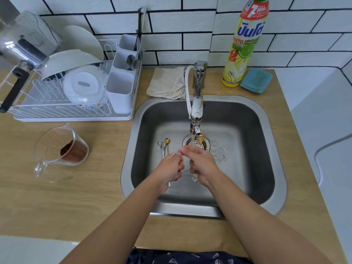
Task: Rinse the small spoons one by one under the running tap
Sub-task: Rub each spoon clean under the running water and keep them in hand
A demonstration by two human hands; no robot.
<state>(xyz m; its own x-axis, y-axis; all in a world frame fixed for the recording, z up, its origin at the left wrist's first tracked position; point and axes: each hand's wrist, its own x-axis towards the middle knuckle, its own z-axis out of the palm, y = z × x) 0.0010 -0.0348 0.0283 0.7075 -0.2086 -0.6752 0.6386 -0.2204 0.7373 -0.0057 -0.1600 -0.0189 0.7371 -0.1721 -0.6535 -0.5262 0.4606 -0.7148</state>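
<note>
**Spoon held under tap, both hands in sink**

Head view, centre of frame: the left hand is closed in a loose fist, fingertips pinched on the thin handle of a gold spoon. The right hand is curled closed beside it, touching that handle; whether it grips anything else cannot be told. The spoon's bowl sits under the tap outlet, in the water stream, above the drain. Left of the hands, more small spoons, silver and gold, lie together on the sink floor. Around the sink: a measuring jug with brown powder at left, a dish rack at upper left, a cloth behind the tap, and a soap bottle and blue sponge at upper right.
</note>
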